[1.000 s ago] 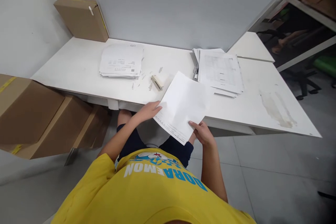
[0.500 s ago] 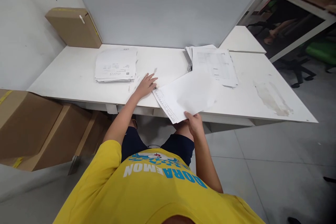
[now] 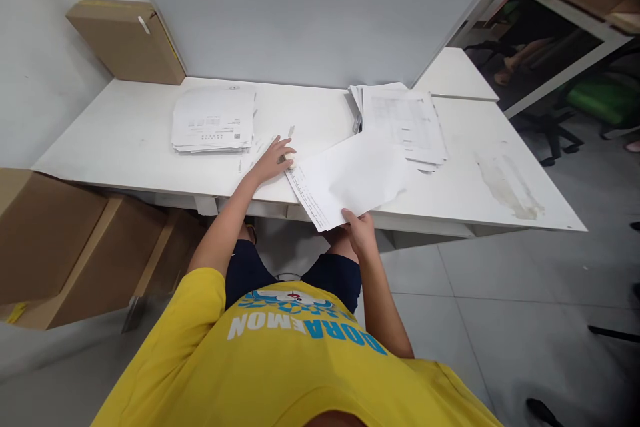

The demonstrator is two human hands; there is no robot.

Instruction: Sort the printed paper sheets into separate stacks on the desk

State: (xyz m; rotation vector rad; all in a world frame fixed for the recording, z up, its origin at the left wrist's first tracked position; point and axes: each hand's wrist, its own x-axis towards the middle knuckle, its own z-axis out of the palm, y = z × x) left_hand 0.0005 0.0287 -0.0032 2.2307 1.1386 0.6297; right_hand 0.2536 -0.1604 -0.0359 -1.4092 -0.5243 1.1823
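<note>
My left hand [image 3: 271, 161] is on the small cream stapler [image 3: 291, 161], its fingers bent over the top. Most of the stapler is hidden beneath them. The upper left corner of some white paper sheets [image 3: 350, 177] meets the stapler; whether it lies between the jaws I cannot tell. My right hand [image 3: 361, 233] pinches the near edge of these sheets, thumb on top. Small print runs along their left edge, and they hang partly over the table's front edge.
On the white table [image 3: 530, 147], one stack of printed papers [image 3: 215, 117] lies left and another [image 3: 400, 123] right, near the grey partition [image 3: 320, 13]. A cardboard box [image 3: 125, 43] stands at the back left. More boxes [image 3: 55, 233] sit left of my legs.
My left hand has let go of the sheets and moved left onto the stapler. My right hand has turned the sheets and shifted them so their corner meets the stapler.
</note>
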